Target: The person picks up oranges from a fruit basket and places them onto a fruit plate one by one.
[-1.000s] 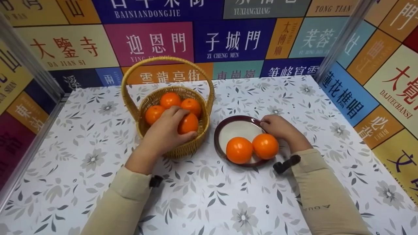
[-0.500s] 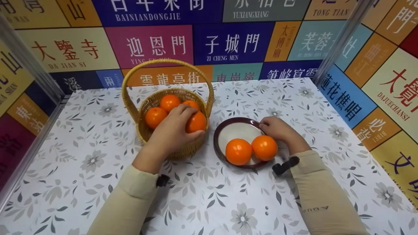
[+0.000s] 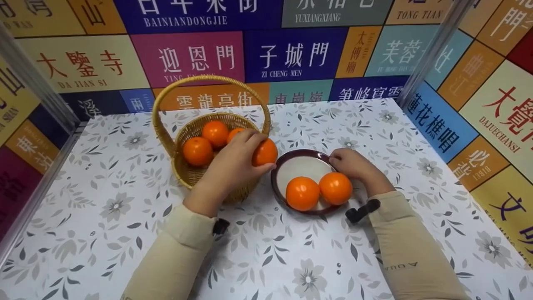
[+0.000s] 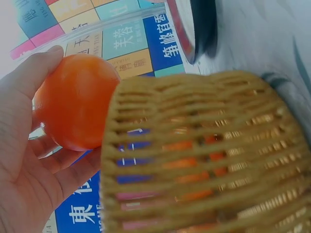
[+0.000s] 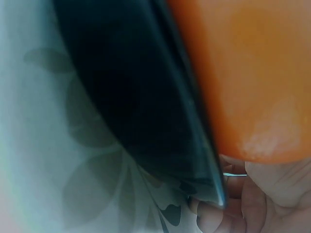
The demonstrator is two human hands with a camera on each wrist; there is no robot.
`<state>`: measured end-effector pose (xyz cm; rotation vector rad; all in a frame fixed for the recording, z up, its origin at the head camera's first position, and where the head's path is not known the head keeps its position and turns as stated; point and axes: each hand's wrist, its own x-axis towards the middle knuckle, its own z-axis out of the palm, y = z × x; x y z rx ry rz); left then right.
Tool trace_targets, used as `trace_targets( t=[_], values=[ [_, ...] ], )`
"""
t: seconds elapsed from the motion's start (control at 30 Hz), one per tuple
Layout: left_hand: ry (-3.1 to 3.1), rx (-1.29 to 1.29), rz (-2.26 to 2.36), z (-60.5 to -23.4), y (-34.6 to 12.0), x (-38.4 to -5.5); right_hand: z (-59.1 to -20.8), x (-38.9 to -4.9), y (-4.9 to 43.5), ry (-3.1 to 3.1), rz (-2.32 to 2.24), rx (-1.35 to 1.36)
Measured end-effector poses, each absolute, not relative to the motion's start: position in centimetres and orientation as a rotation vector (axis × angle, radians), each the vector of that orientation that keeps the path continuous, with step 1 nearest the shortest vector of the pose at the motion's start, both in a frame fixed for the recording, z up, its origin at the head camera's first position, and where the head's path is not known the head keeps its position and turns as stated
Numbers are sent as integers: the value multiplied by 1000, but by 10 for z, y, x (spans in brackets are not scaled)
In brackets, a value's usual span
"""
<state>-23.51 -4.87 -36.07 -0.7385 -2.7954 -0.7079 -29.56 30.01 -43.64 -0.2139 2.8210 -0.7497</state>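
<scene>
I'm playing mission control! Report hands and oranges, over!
Left hand gripping orange by basket rim. Right hand holding plate by rim. Two oranges on plate's near side; far side bare.

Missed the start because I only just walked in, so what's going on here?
A person is handling oranges with both hands. The left hand holds one orange by the rim of a wicker basket, on the side toward the plate. The right hand grips the plate's edge. Two oranges sit on the plate, and three others show in the basket, one partly hidden behind the left hand.
</scene>
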Motion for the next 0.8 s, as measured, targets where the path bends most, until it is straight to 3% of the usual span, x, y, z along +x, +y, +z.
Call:
trace_targets(
  t=[0.8],
  values=[
    [-2788, -891, -649, -370, -3, -246, -437, -296, 302, 2800, -761, -209]
  ],
)
